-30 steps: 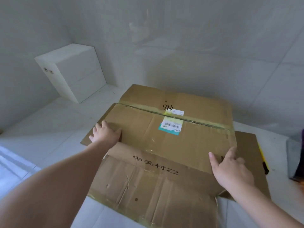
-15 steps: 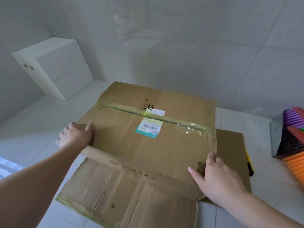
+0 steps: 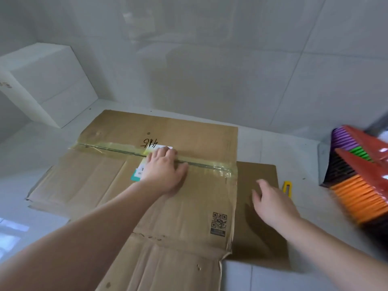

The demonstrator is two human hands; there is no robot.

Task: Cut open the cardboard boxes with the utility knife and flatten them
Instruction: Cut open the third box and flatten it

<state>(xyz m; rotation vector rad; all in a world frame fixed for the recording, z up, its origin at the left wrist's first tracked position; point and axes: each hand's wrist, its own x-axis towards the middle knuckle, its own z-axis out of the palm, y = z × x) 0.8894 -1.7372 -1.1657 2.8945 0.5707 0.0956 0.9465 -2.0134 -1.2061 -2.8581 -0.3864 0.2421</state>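
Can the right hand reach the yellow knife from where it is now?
Probably yes. The right hand hovers open over the cardboard, and the knife lies just beyond its fingers on the floor, with nothing between them.

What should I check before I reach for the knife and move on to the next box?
1. Cardboard box lies flat on the floor: ok.
2. Left hand presses its taped seam: ok.
3. Right hand free, holding nothing: ok.
4. Yellow utility knife within sight, just past the right hand: ok.
5. Knife blade retracted: cannot tell.
6. Next box to cut: only a white box by the wall shows; cannot tell.
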